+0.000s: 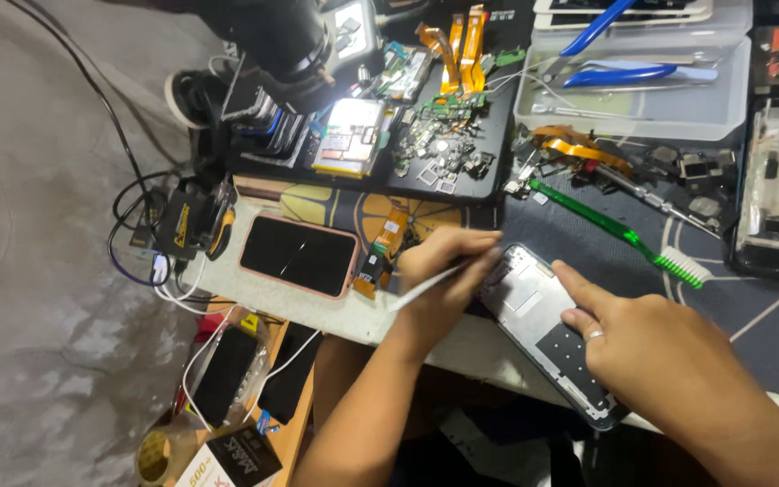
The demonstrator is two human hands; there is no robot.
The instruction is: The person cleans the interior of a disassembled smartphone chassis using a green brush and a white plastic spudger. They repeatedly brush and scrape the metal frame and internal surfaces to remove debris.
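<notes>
**Two hands on an opened phone frame at the counter's edge**

The right hand [669, 347] lies nearest the camera, its forearm coming in from the lower right. A ring sits on one finger, and the forefinger stretches out flat and presses down on the opened phone frame [547, 329]; the other fingers curl loosely, so this grip closes on nothing. The frame lies tilted across the near edge of the counter [335, 311], its bare metal inside facing up, its lower end poking past the edge.

The left hand [439, 271] reaches in from below, its grip pinching a thin white tool [430, 281] between thumb and fingertips. The tool runs at a slant, one end towards the frame's upper corner; whether it touches there I cannot tell.

Just left of the left hand, a phone in a pink case [299, 254] lies screen up. A green toothbrush [628, 233] lies slantwise on the dark mat beyond the frame, bristles to the right. Farther back, a black tray [489, 153] carries loose circuit boards and orange flex cables, and a clear plastic box [642, 99] holds blue-handled pliers [628, 75]. A microscope head [286, 41] hangs over the tray's left side.
</notes>
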